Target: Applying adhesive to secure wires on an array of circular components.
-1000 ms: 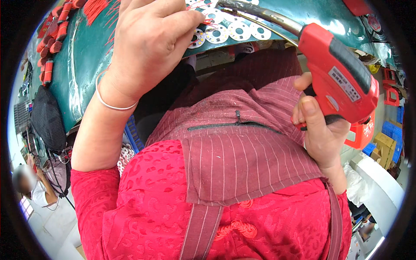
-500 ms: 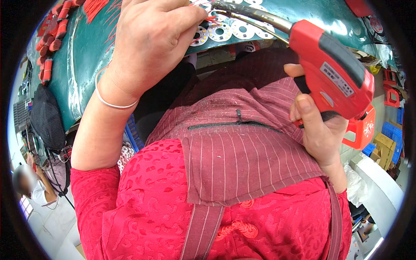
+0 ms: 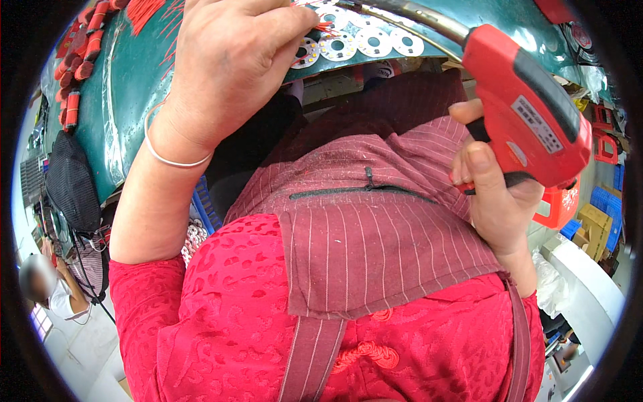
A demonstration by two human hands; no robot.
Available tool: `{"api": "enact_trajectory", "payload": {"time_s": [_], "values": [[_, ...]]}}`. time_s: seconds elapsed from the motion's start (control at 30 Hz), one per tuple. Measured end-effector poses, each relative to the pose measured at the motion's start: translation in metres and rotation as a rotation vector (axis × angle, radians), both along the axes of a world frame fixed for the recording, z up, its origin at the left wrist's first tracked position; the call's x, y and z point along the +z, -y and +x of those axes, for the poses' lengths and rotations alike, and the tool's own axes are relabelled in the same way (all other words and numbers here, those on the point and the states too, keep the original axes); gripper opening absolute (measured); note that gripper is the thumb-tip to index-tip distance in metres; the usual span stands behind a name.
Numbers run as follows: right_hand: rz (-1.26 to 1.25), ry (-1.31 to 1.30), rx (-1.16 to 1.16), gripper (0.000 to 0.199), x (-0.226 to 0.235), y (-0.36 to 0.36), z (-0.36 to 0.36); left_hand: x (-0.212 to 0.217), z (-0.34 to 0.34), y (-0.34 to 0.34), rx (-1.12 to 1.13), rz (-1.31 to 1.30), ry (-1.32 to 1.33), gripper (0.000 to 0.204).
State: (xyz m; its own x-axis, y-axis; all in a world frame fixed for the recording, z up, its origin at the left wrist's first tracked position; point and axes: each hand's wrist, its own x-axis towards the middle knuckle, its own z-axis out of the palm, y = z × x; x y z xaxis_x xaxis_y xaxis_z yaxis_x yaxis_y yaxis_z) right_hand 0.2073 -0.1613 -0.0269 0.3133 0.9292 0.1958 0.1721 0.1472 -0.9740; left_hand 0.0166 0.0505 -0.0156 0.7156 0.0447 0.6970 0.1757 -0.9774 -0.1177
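My right hand point(image 3: 499, 191) is wrapped round the grip of a red and black soldering gun point(image 3: 499, 74), a finger at its black trigger. The gun's dark metal barrel and a thin feed tube point left over the table, and the tip lies near the upper edge. My left hand point(image 3: 231, 80) is closed in a pinch, with thin red wires point(image 3: 326, 27) sticking out past its fingertips. The fingertips themselves are partly hidden. Just beyond them lie several round white LED boards point(image 3: 373, 41), ring-shaped, with a centre hole.
On the green table point(image 3: 94, 134), bundles of red wire point(image 3: 96, 41) lie at the left, and loose red wires point(image 3: 143, 15) fan out at the back. A black bag point(image 3: 72, 181) hangs by its left edge. Red stools point(image 3: 557, 204) and blue crates point(image 3: 606, 204) stand at the right.
The soldering gun has shifted a little to the right in my right hand, its tip drawing away from the wires and boards. My left hand has barely moved, slightly up and left.
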Motion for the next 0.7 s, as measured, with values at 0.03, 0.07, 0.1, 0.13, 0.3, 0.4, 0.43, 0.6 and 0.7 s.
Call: {"api": "enact_trajectory", "payload": {"time_s": [0.03, 0.07, 0.1, 0.13, 0.3, 0.4, 0.43, 0.6, 0.7], "values": [[0.0, 0.0, 0.002, 0.016, 0.002, -0.001, 0.0, 0.002, 0.0, 0.002, 0.002, 0.0, 0.0, 0.013], [-0.005, 0.009, 0.005, 0.014, 0.003, -0.001, 0.0, 0.006, 0.001, 0.006, 0.0, -0.032, 0.017, 0.013], [-0.009, 0.018, 0.003, 0.012, 0.004, -0.001, 0.0, 0.008, 0.002, 0.008, -0.007, -0.062, 0.035, 0.014], [-0.009, 0.018, 0.0, 0.012, 0.004, -0.001, 0.0, 0.005, 0.003, 0.007, -0.01, -0.062, 0.034, 0.014], [-0.023, 0.017, 0.001, 0.017, 0.003, 0.004, 0.003, -0.004, 0.006, 0.005, -0.023, -0.076, 0.123, 0.015], [-0.048, -0.011, -0.002, 0.019, 0.005, 0.007, 0.003, -0.006, 0.007, 0.005, -0.012, -0.061, 0.154, 0.016], [-0.05, -0.012, -0.002, 0.019, 0.006, 0.006, 0.003, -0.006, 0.006, 0.004, -0.012, -0.063, 0.153, 0.016], [-0.06, -0.017, -0.001, 0.018, 0.007, 0.012, 0.003, -0.003, 0.003, 0.007, -0.038, 0.061, 0.158, 0.017], [-0.055, -0.005, -0.004, 0.02, 0.005, 0.011, 0.004, 0.003, 0.004, 0.006, -0.022, 0.088, 0.028, 0.017]]}}
